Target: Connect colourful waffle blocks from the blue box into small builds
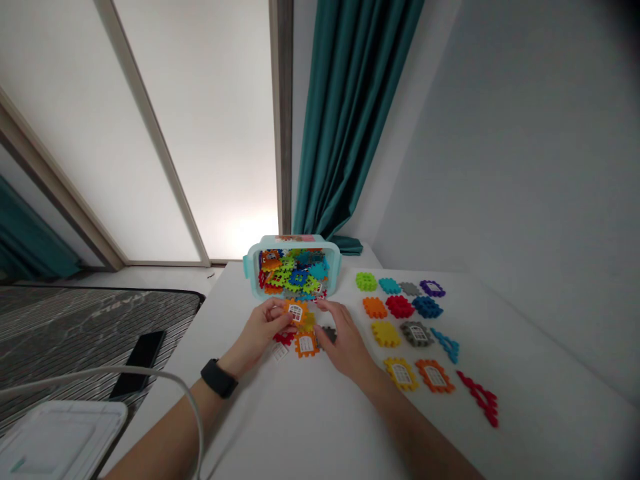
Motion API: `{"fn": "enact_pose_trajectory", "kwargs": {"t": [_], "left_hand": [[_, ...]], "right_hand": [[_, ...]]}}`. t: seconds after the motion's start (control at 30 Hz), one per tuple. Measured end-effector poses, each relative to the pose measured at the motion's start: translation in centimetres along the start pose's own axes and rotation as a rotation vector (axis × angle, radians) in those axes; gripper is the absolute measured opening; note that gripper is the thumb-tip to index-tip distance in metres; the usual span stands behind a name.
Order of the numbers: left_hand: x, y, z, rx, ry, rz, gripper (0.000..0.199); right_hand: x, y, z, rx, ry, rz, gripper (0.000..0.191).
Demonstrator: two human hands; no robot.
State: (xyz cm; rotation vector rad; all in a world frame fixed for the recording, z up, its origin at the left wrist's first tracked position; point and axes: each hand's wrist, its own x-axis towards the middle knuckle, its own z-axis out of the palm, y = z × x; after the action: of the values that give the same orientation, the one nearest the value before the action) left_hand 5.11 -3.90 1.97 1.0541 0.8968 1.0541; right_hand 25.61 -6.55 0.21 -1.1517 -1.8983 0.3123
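Observation:
My left hand (265, 327), with a black band on its wrist, pinches an orange window piece (296, 311) just in front of the bin. My right hand (343, 333) is held beside it with thumb and fingers apart, nothing visible between them. Under and between the hands lie a yellow piece (308, 323), another orange window piece (305, 344), a grey piece (327, 335) partly hidden by my right thumb, and a red piece (285, 338) partly hidden by my left fingers. A white window insert (281, 352) lies by the red piece.
A light teal bin (247, 267) full of mixed pieces stands at the table's back. Right of my hands, rows of sorted pieces include lime (367, 281), red (399, 307) and blue (427, 307) ones. At left are a white lid (65, 437), a cable (193, 400) and a dark phone (143, 357).

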Motion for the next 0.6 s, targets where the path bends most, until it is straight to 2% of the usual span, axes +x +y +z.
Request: {"fn": "enact_pose_trajectory", "kwargs": {"t": [0.13,0.23,0.43,0.6], "left_hand": [[-0.4,-0.5,1.0,-0.114,-0.049,-0.065,0.044],[-0.5,-0.6,1.4,-0.160,-0.088,-0.081,0.045],[-0.7,-0.1,1.6,-0.186,-0.104,-0.064,0.039],[-0.7,0.0,1.4,-0.236,-0.129,-0.075,0.032]], "right_hand": [[0.1,-0.5,-0.1,-0.068,0.004,-0.144,0.052],[0.2,-0.6,0.0,-0.116,-0.006,-0.190,0.052],[0.1,-0.5,0.2,-0.159,0.061,-0.147,0.051],[0.0,-0.1,0.0,-0.096,0.049,-0.087,0.050]]}}
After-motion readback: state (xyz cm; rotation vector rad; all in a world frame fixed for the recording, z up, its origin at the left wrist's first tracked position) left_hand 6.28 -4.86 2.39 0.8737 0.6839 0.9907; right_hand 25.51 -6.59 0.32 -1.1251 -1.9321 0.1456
